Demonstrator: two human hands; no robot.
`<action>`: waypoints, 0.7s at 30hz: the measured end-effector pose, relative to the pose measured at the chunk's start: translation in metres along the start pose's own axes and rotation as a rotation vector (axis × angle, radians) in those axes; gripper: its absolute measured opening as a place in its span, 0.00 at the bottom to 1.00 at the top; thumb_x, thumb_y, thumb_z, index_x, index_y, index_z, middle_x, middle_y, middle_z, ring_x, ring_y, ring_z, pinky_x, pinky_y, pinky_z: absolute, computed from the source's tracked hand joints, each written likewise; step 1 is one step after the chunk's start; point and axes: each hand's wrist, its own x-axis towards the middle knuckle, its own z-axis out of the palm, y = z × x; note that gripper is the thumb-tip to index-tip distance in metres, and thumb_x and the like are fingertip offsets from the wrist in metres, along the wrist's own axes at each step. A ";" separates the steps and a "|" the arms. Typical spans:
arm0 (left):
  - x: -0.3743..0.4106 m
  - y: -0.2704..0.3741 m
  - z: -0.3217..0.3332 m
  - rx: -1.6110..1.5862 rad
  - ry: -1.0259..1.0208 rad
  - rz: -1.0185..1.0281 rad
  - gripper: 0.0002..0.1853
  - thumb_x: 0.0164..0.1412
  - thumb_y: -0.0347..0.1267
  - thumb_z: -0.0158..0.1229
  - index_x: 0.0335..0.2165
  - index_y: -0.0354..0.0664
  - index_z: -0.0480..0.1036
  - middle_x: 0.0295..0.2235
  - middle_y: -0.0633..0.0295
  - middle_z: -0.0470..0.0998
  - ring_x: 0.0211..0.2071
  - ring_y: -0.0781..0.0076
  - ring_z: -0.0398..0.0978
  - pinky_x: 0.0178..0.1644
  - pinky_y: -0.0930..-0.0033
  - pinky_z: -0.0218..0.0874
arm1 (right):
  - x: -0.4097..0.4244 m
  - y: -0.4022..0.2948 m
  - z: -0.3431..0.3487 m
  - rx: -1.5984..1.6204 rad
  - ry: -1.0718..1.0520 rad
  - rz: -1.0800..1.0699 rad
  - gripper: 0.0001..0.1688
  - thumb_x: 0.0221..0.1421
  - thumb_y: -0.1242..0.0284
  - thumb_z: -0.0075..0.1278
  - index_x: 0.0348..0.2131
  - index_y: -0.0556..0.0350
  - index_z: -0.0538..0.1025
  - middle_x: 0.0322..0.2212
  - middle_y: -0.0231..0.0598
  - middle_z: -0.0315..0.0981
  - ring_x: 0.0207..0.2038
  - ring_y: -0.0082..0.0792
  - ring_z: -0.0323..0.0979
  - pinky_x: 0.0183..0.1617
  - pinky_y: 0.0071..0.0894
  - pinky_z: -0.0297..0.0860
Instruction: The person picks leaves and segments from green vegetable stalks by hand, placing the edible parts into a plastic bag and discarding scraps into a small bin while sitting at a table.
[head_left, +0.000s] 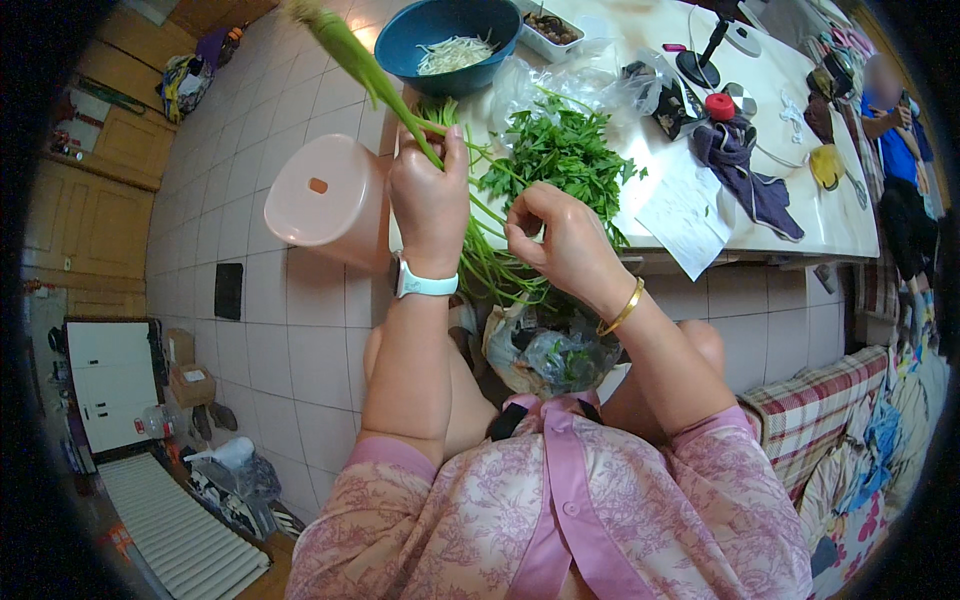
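A long celery stalk (360, 71) is gripped in my left hand (427, 199), its pale thick base pointing up and away to the left. From that fist, thin green stems run across to the curled fingers of my right hand (566, 240). Whether the right fingers pinch a stem is hard to see. Just beyond, a pile of leafy celery tops (574, 146) lies on the white table (825, 217). Loose thin stems (487, 259) hang over the table's near edge, partly behind my left hand. Below my hands, an opened plastic bag (506, 341) holds crumpled clear plastic and green leaf scraps.
A blue bowl (397, 64) with white shreds stands at the table's far left, beside a pink plastic stool (322, 195). Clear plastic bags (547, 82), a paper sheet (682, 217) and a dark cloth (739, 172) lie on the tabletop. Another person (896, 150) is at far right.
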 end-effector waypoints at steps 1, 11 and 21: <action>-0.001 0.001 0.001 -0.007 0.002 0.005 0.12 0.61 0.33 0.59 0.31 0.32 0.70 0.23 0.53 0.74 0.24 0.63 0.71 0.30 0.62 0.62 | 0.000 0.000 0.000 -0.014 -0.014 -0.002 0.05 0.49 0.77 0.54 0.26 0.61 0.73 0.22 0.43 0.73 0.24 0.39 0.73 0.30 0.34 0.69; 0.000 0.000 0.001 -0.011 0.016 0.009 0.11 0.62 0.33 0.57 0.31 0.32 0.71 0.24 0.52 0.74 0.25 0.59 0.71 0.32 0.60 0.61 | -0.002 -0.001 -0.003 0.160 -0.194 0.023 0.07 0.50 0.77 0.51 0.31 0.61 0.70 0.20 0.51 0.72 0.23 0.50 0.72 0.29 0.41 0.69; 0.001 0.001 0.000 -0.003 -0.036 -0.040 0.11 0.62 0.33 0.56 0.32 0.33 0.70 0.24 0.50 0.75 0.26 0.53 0.75 0.31 0.57 0.63 | 0.000 0.000 -0.003 0.258 -0.231 0.187 0.06 0.51 0.82 0.47 0.33 0.62 0.69 0.15 0.37 0.66 0.17 0.25 0.65 0.24 0.27 0.63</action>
